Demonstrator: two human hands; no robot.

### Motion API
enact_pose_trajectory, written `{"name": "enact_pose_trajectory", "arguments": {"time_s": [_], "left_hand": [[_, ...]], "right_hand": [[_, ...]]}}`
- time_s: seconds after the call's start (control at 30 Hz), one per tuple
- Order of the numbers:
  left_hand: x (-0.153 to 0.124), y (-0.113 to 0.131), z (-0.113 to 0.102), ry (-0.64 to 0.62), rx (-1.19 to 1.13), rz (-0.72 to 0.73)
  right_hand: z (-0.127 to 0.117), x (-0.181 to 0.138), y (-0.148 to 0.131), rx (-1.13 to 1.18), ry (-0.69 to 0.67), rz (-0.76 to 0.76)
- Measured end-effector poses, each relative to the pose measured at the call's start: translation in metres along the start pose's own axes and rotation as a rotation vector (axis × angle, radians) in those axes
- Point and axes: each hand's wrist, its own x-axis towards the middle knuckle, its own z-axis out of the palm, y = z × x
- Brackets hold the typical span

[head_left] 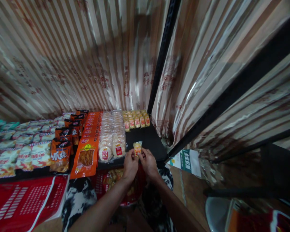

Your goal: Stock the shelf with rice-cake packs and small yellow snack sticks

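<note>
Between my two hands is a small yellow snack packet (137,149) with a red-and-white label, held upright over the shelf's front edge. My left hand (130,165) pinches its lower left side, and my right hand (148,162) grips the lower right side. Behind it on the black shelf (147,138) stand rows of matching yellow packets (137,121). To their left lie two columns of round, pale wafer packs (112,149) in clear wrap. Below my hands, a red basket (100,187) between my knees holds more yellowish packets (114,177), partly hidden by my forearms.
Further left are overlapping orange snack bags (85,154), brown-and-orange bags (60,154) and white bags (24,158). Another red basket (26,199) sits at lower left. A black shelf post (163,58) rises before the striped curtain (99,48). Printed packaging (187,162) lies on the floor at right.
</note>
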Motion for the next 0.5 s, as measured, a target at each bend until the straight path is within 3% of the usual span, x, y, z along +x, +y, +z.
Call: {"name": "enact_pose_trajectory", "arguments": {"time_s": [0.23, 0.5], "left_hand": [[0.016, 0.004, 0.012, 0.013, 0.079, -0.043], [0.030, 0.029, 0.015, 0.052, 0.198, -0.018]], "right_hand": [[0.007, 0.018, 0.004, -0.007, 0.022, -0.006], [0.019, 0.038, 0.009, 0.113, 0.057, 0.015]]}}
